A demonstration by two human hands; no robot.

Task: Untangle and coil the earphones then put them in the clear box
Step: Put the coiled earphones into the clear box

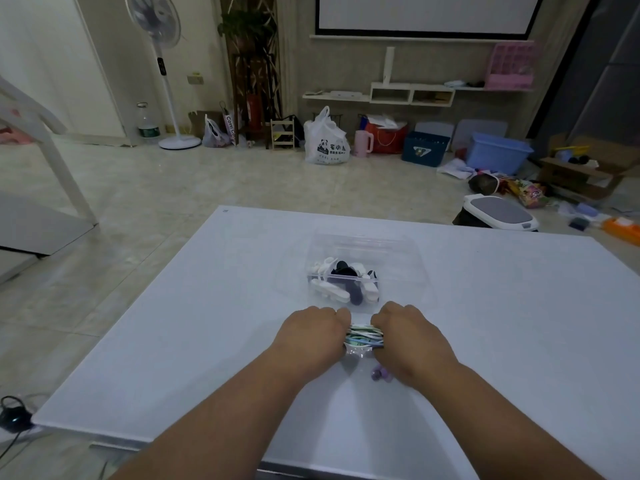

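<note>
A bundle of earphone cables [365,336], white, green and pale blue, stretches between my two hands near the middle of the white table [207,323]. My left hand [311,336] grips its left end and my right hand [405,336] grips its right end, fingers curled under. Purple earbuds [379,373] lie on the table just below my right hand. The clear box [398,251] stands right behind my hands, lidless, holding several white and black items [341,282] in its left half.
The table's far edge lies beyond the box, with tiled floor behind. A white and grey stool [498,211] stands off the table's far right corner. A black mouse [12,415] with a cable sits by the near left corner.
</note>
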